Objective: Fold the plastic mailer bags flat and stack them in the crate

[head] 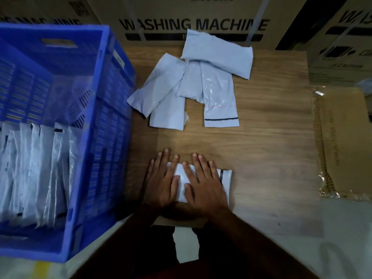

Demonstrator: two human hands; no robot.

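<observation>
A white plastic mailer bag (225,179) lies on the wooden board near its front edge. My left hand (161,182) and my right hand (203,184) both rest flat on it, fingers spread, palms pressing it down. Most of the bag is hidden under the hands; its right end with a dark strip sticks out. Farther back on the board lies a loose pile of several white mailer bags (193,81). A blue plastic crate (108,121) stands at the left, holding several folded bags (36,174) packed upright in a row.
The wooden board (271,148) is bare to the right of the hands. Large cardboard boxes (193,23) printed "WASHING MACHINE" stand behind it. A flat cardboard piece wrapped in plastic (342,141) lies at the right edge. The crate wall is close to my left hand.
</observation>
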